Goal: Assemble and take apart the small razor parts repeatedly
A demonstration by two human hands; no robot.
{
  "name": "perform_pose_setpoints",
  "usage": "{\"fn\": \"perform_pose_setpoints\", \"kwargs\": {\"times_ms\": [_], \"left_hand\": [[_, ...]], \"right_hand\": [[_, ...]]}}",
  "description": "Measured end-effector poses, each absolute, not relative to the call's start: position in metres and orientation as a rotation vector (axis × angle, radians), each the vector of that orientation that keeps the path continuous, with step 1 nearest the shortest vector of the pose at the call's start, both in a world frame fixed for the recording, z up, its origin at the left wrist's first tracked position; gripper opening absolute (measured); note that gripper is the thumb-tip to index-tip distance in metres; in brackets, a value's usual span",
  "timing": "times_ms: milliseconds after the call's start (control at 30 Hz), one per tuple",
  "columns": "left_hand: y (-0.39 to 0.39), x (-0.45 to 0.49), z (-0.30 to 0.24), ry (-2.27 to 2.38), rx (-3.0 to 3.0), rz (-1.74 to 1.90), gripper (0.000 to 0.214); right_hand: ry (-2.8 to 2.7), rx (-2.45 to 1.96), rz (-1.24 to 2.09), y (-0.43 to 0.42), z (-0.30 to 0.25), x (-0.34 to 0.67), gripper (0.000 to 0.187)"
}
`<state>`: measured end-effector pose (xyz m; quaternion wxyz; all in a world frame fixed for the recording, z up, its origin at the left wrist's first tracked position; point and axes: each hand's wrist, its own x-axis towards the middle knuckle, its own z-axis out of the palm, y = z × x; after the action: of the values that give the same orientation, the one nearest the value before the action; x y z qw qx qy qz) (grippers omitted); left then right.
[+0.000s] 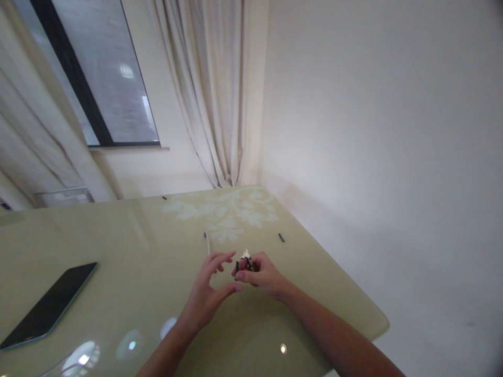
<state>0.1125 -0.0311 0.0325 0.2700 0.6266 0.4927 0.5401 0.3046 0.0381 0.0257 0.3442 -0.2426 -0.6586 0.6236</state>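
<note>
My right hand [259,272] is closed around a small dark object with a crumpled whitish top [246,255]; its kind is too small to make out. A short dark green piece [236,269] also shows at the fingertips of this hand, on the side facing the left. Close by on the left, my left hand [210,285] has thumb and fingers spread, apart from the held thing, with nothing in it. Just beyond the left hand lies a thin white stick-like item [207,244] with a dark end, its near part hidden by the fingers.
A black tablet-like slab [51,303] lies on the glossy greenish table [149,251] at left. A short dark green piece [282,237] rests near the right edge, and a tiny dark item [164,198] at the far edge. A wall [373,157] borders the right side.
</note>
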Motion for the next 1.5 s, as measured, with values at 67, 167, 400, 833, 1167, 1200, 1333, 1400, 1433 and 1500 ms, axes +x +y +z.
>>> {"fn": "perform_pose_setpoints", "kwargs": {"times_ms": [67, 167, 400, 833, 1167, 1200, 1333, 1400, 1433, 1500], "left_hand": [[-0.033, 0.11, 0.034, 1.334, 1.517, 1.381, 0.061], [-0.034, 0.107, 0.033, 1.311, 1.256, 1.225, 0.054], [-0.035, 0.111, 0.028, 1.187, 1.174, 1.055, 0.047], [-0.035, 0.106, 0.021, 1.131, 1.101, 1.338, 0.052], [-0.034, 0.109, 0.023, 1.109, 1.107, 1.396, 0.049], [-0.034, 0.11, 0.024, 1.101, 1.103, 1.392, 0.049], [-0.035, 0.113, 0.026, 1.12, 1.106, 1.39, 0.049], [-0.036, 0.114, 0.026, 1.143, 1.099, 1.4, 0.048], [-0.036, 0.114, 0.027, 1.145, 1.092, 1.407, 0.048], [-0.036, 0.114, 0.028, 1.13, 1.08, 1.425, 0.044]], "right_hand": [[-1.843, -0.628, 1.312, 0.037, 0.029, 0.308, 0.031], [-2.076, -0.545, 0.75, 0.035, 0.034, 0.314, 0.019], [-2.358, -0.432, 0.143, 0.035, 0.035, 0.325, 0.021], [-2.184, -0.571, 0.759, 0.023, 0.052, 0.323, 0.026], [-2.258, -0.598, 0.887, 0.016, 0.046, 0.311, 0.034], [-2.264, -0.595, 0.882, 0.016, 0.045, 0.31, 0.033], [-2.254, -0.6, 0.887, 0.016, 0.042, 0.31, 0.032], [-2.252, -0.616, 0.884, 0.016, 0.041, 0.309, 0.033], [-2.252, -0.622, 0.883, 0.016, 0.041, 0.309, 0.033], [-2.25, -0.621, 0.894, 0.015, 0.042, 0.309, 0.033]]}}
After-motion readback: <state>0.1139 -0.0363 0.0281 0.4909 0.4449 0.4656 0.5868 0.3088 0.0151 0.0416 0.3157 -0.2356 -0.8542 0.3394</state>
